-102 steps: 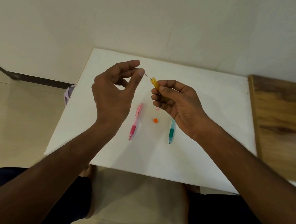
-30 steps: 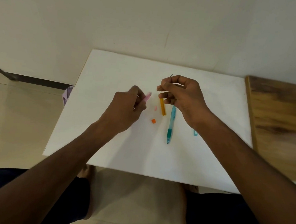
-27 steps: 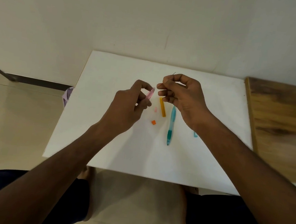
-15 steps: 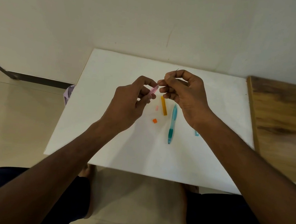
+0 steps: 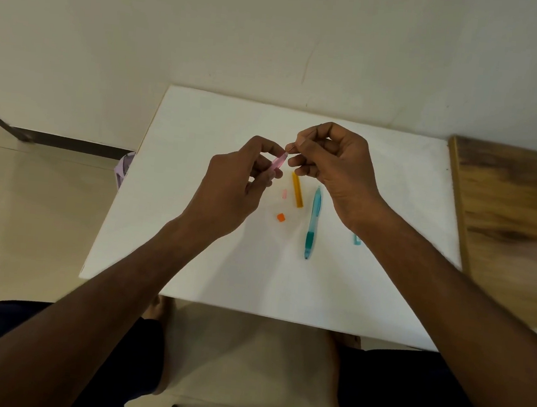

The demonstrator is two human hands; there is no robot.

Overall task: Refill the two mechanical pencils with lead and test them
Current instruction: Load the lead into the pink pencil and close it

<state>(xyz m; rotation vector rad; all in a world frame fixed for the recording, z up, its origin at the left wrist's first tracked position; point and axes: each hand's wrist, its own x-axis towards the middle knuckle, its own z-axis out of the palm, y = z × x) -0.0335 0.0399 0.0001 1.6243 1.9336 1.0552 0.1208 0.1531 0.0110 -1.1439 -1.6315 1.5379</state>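
Left hand (image 5: pixel 229 186) grips the pink pencil (image 5: pixel 278 162); right hand (image 5: pixel 333 167) pinches a lead (image 5: pixel 318 126) just above the teal pencil (image 5: pixel 313 222).

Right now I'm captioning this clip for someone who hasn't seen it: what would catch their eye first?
The two hands meeting above the middle of the white table: the left hand holds the pink pencil while the right hand pinches a thin lead at its open end. Just below them lie a yellow lead case, a teal pencil and a small orange cap.
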